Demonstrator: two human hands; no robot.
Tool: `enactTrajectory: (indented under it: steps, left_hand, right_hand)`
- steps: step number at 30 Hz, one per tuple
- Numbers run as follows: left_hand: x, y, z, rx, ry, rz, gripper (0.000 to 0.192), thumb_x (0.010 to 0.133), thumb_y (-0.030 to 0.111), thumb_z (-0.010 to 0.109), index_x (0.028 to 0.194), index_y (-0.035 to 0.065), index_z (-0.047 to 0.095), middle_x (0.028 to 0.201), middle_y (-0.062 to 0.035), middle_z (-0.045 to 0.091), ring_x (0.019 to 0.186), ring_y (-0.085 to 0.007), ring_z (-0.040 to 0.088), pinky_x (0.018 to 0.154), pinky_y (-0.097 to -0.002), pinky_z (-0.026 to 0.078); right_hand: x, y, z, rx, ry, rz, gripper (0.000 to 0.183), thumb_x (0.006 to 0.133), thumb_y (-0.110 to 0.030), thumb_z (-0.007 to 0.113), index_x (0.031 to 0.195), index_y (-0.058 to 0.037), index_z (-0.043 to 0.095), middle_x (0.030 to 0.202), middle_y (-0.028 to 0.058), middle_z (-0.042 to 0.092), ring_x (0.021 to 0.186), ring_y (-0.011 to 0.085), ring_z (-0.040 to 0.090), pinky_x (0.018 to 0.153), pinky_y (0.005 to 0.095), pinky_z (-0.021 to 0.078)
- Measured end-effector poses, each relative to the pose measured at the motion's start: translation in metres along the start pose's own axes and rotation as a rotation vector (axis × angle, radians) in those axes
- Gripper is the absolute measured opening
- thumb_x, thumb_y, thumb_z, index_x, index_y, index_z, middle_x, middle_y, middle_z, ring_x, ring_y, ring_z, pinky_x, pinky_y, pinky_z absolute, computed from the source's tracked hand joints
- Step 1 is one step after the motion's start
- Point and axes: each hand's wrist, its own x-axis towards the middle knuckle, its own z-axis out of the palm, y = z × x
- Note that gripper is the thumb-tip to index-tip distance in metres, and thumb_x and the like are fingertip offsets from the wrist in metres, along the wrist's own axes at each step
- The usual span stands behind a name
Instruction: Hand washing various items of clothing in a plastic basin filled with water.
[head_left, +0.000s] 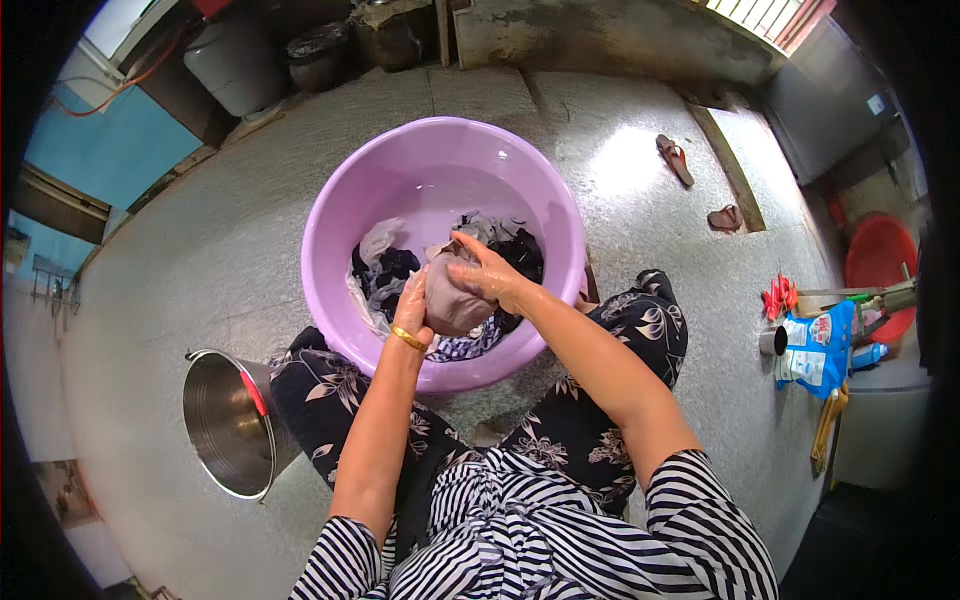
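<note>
Between my knees stands a purple plastic basin with water and wet clothes in it. Over the clothes I hold a bunched greyish-mauve garment. My left hand, below a gold bangle, supports it from the left side. My right hand lies across its upper right, fingers spread and wet. Black and grey clothes lie at the basin's left, and a dark patterned pile at its right. A blue-and-white checked cloth shows beneath the held garment, which hides the middle of the pile.
A steel bucket with a red handle grip stands at my left. To the right are a steel cup, a blue detergent bag and a red basin. Two sandals lie at the right back. A gas cylinder stands at the back left.
</note>
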Motion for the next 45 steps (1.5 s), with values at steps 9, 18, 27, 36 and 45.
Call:
enactTrajectory:
  steps: [9, 18, 27, 36, 45]
  left_hand:
    - [-0.007, 0.009, 0.007, -0.232, 0.066, -0.090, 0.019, 0.083, 0.028, 0.037, 0.080, 0.0125, 0.047, 0.078, -0.0044, 0.047, 0.072, -0.0163, 0.045, 0.065, -0.0295, 0.038]
    - [-0.007, -0.021, 0.014, -0.101, 0.164, 0.089, 0.020, 0.079, 0.027, 0.043, 0.076, 0.0089, 0.051, 0.075, -0.0029, 0.054, 0.070, -0.0148, 0.052, 0.063, -0.0288, 0.044]
    - [0.001, -0.007, -0.016, -0.204, 0.096, 0.012, 0.022, 0.078, 0.031, 0.045, 0.082, 0.0101, 0.052, 0.077, -0.0041, 0.055, 0.070, -0.0168, 0.053, 0.063, -0.0310, 0.044]
    - [-0.017, -0.022, 0.026, 0.003, 0.091, 0.026, 0.024, 0.080, 0.029, 0.044, 0.087, 0.0081, 0.052, 0.086, -0.0044, 0.055, 0.081, -0.0157, 0.052, 0.071, -0.0300, 0.042]
    - [-0.001, 0.010, -0.009, 0.454, 0.073, 0.292, 0.027, 0.078, 0.033, 0.050, 0.086, 0.0075, 0.048, 0.081, -0.0004, 0.050, 0.074, -0.0084, 0.046, 0.065, -0.0237, 0.039]
  right_hand:
    - [-0.035, -0.002, 0.062, -0.844, 0.119, -0.924, 0.010, 0.062, -0.017, 0.053, 0.057, -0.0080, 0.051, 0.062, 0.0075, 0.050, 0.056, 0.0225, 0.053, 0.048, 0.0308, 0.0429]
    - [-0.013, 0.017, 0.037, -1.047, 0.319, -0.715, 0.015, 0.069, -0.021, 0.046, 0.062, -0.0080, 0.049, 0.058, 0.0100, 0.051, 0.055, 0.0266, 0.053, 0.048, 0.0334, 0.0429]
    - [-0.019, 0.012, 0.058, -1.084, 0.299, -0.696, 0.019, 0.067, -0.022, 0.045, 0.059, -0.0060, 0.051, 0.063, 0.0115, 0.053, 0.059, 0.0276, 0.053, 0.052, 0.0366, 0.0433]
    - [0.008, 0.008, 0.013, -1.162, 0.487, -0.397, 0.027, 0.073, -0.028, 0.043, 0.061, -0.0055, 0.050, 0.058, 0.0126, 0.054, 0.054, 0.0298, 0.053, 0.047, 0.0368, 0.0425]
    - [-0.007, -0.046, 0.014, -0.963, -0.241, -0.105, 0.042, 0.064, -0.039, 0.053, 0.076, 0.0013, 0.055, 0.073, 0.0197, 0.055, 0.070, 0.0300, 0.054, 0.061, 0.0337, 0.0411]
